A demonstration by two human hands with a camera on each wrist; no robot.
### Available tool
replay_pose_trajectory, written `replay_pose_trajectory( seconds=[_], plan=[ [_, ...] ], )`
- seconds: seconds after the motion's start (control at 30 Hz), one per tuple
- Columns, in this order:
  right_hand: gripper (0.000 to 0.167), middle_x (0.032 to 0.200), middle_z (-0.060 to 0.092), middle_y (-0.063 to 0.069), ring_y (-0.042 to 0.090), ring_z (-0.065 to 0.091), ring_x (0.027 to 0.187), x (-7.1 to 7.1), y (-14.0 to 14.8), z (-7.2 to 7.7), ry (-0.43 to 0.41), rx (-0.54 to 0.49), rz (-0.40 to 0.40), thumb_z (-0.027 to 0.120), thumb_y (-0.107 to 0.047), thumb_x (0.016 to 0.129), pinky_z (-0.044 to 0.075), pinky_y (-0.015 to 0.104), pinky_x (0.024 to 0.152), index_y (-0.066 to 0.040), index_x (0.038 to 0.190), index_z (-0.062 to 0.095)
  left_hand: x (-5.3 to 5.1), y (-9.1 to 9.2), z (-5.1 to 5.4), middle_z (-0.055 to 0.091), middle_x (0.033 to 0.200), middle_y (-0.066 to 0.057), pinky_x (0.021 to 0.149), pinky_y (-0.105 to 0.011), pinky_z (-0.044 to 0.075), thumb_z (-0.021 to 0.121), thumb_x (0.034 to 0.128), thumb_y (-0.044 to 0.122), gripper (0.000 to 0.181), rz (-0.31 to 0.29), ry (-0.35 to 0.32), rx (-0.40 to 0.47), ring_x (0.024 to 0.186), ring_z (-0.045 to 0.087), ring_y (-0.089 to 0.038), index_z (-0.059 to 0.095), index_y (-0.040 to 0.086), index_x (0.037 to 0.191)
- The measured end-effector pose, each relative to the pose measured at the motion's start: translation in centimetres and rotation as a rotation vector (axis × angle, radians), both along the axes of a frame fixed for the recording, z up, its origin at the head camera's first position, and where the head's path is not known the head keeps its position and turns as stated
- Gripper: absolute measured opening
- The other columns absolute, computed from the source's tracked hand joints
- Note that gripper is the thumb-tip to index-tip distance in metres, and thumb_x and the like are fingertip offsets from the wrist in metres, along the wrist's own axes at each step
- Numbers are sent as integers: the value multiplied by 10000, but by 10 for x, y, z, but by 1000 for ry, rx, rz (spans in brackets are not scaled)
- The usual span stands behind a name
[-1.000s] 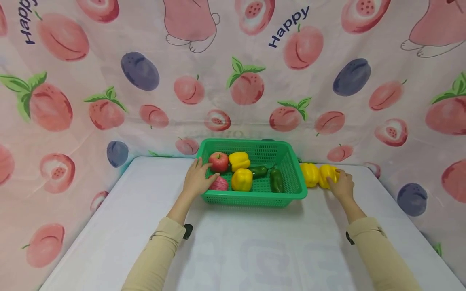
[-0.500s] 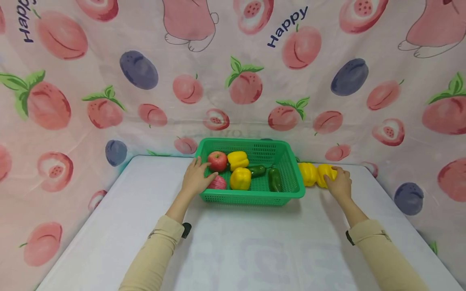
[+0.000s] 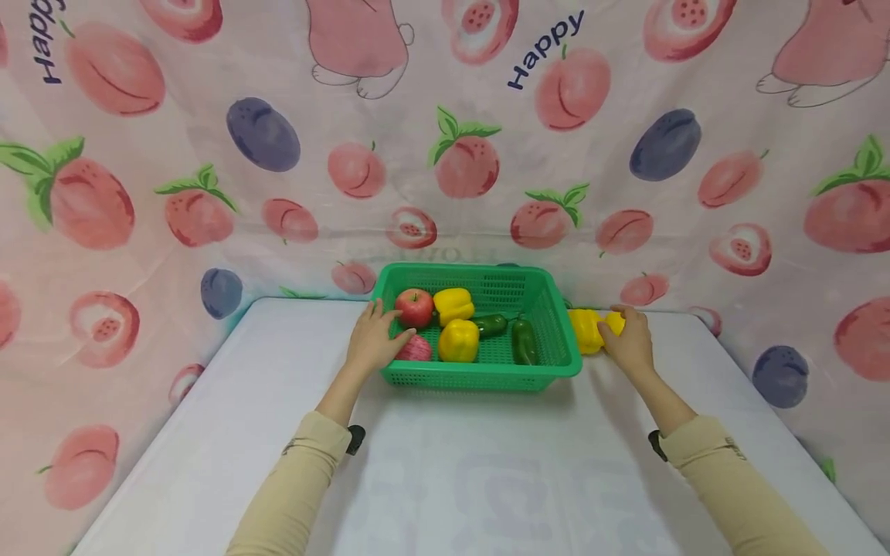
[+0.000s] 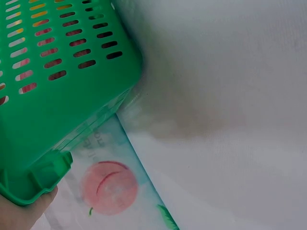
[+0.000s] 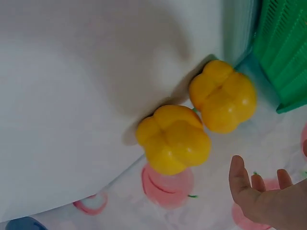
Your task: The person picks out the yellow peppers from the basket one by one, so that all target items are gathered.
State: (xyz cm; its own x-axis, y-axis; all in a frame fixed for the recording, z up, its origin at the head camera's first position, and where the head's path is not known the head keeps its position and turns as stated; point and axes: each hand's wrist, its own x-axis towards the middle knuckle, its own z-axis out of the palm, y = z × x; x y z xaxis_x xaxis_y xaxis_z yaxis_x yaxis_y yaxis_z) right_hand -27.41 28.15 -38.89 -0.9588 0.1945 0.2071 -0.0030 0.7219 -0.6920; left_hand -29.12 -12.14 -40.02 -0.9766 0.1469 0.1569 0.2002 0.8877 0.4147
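My left hand (image 3: pixel 373 336) grips the left rim of a green plastic basket (image 3: pixel 480 372); in the left wrist view a finger (image 4: pixel 45 199) lies under the rim. Inside the basket lie a red apple (image 3: pixel 415 309), a pink streaked round fruit (image 3: pixel 417 349) partly behind my thumb, two yellow bell peppers (image 3: pixel 459 341) and two dark green peppers (image 3: pixel 524 344). Right of the basket, two more yellow bell peppers (image 5: pixel 223 96) sit side by side. My right hand (image 3: pixel 631 340) hovers at the outer bell pepper (image 5: pixel 173 139), fingers spread; the right wrist view shows them apart from it.
A white-covered table (image 3: pixel 445 471) carries everything. Behind it hangs a fruit-printed cloth (image 3: pixel 445 193), close to the basket's back side and the two outer peppers.
My right hand has shifted left, toward the basket, over the outer bell pepper, which stays beside the other one. My left hand keeps its place on the basket rim.
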Motion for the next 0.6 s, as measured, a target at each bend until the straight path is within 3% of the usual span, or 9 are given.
replay_pose_trajectory(
  seconds=[0.3, 0.47, 0.6],
  plan=[
    [444, 1280, 422, 364, 499, 409, 1170, -1, -13, 12, 143, 65, 106, 544, -86, 922, 357, 625, 998, 122, 1292, 414, -2, 2, -2, 253, 1496, -298, 1177, -508, 168, 516, 933, 451, 585, -2, 10, 6, 1424, 173, -433, 501, 40, 1348],
    [506, 1285, 418, 367, 495, 425, 1147, -1, -22, 26, 145, 105, 211, 565, -137, 932, 407, 621, 931, 108, 1335, 382, -1, 1, -1, 260, 1499, -285, 1179, -502, 169, 506, 935, 461, 587, 8, 6, -4, 1429, 171, -420, 499, 48, 1352],
    [517, 1285, 421, 361, 482, 441, 1114, -3, -29, 36, 143, 113, 249, 573, -183, 934, 413, 603, 913, 87, 1339, 398, 0, 0, -2, 266, 1496, -287, 1175, -510, 175, 511, 932, 460, 588, 5, 10, 3, 1426, 176, -425, 501, 45, 1349]
  ],
)
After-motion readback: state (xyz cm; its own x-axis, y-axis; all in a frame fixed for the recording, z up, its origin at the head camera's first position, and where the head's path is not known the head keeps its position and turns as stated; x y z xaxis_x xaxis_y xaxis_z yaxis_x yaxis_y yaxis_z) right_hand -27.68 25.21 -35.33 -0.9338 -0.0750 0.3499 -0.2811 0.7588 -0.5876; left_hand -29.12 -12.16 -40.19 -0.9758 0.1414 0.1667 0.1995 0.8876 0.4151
